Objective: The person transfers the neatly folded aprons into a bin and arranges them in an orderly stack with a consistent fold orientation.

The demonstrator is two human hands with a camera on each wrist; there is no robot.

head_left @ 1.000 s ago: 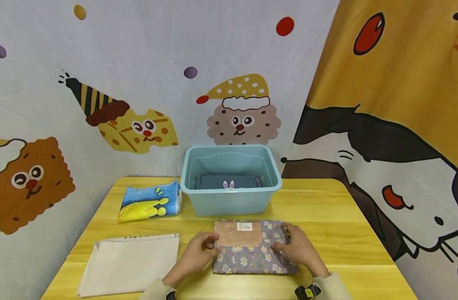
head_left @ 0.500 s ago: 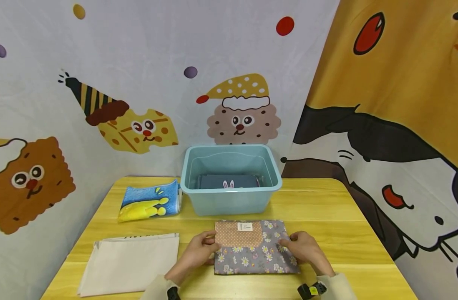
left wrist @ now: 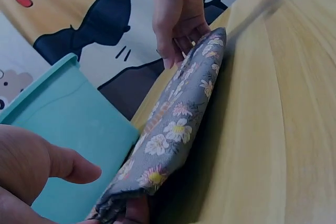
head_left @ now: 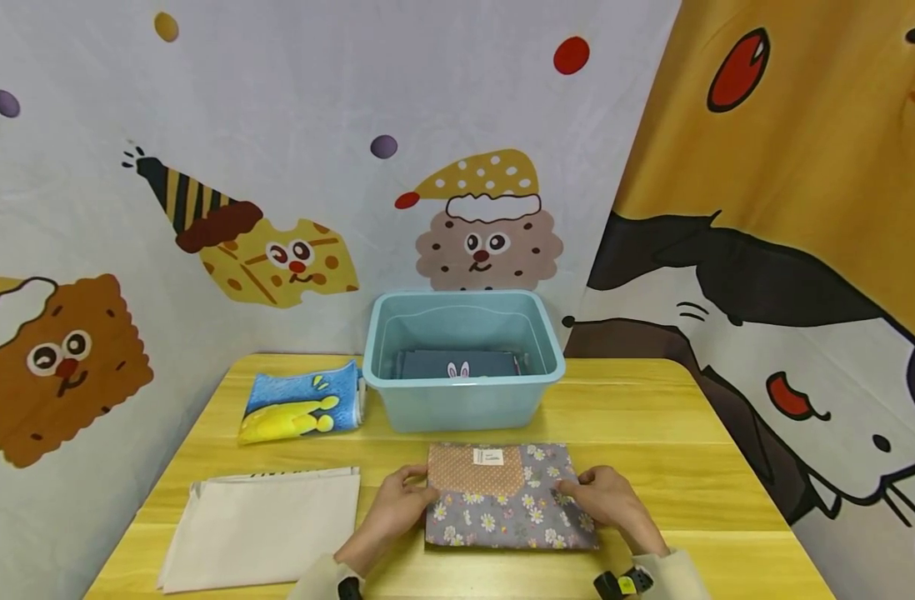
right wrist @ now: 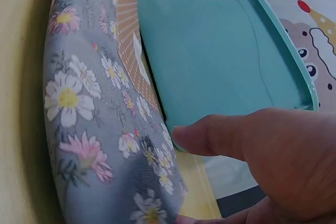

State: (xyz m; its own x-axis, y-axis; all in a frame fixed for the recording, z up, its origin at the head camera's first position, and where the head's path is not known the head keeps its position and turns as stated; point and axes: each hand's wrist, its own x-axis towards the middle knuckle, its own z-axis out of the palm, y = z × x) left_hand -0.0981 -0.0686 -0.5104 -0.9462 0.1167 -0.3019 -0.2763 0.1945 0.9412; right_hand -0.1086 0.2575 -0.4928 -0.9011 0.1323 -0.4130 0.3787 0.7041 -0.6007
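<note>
A folded grey cloth (head_left: 506, 508) with daisies, an orange dotted patch and a small white label lies before me. My left hand (head_left: 396, 502) holds its left edge. In the left wrist view, some fingertips (left wrist: 137, 209) are tucked beneath the cloth while the thumb is above it, apart from the surface. My right hand (head_left: 607, 498) holds the right edge, thumb on the upper side and the other fingers partly hidden. The right wrist view shows the right thumb (right wrist: 210, 135) beside the floral fabric. Just behind the cloth stands a light-blue plastic bin (head_left: 461, 408).
Inside the bin lies a dark folded item (head_left: 427, 365) with bunny ears on it. A blue and yellow folded cloth (head_left: 300, 404) sits left of the bin. A beige folded cloth (head_left: 266, 529) lies at the table's (head_left: 675, 467) front left. A printed curtain (head_left: 292, 100) hangs behind.
My right hand has slid from the cloth's upper right corner down to the middle of its right edge. My left fingers have moved in at the left edge, now slightly raised.
</note>
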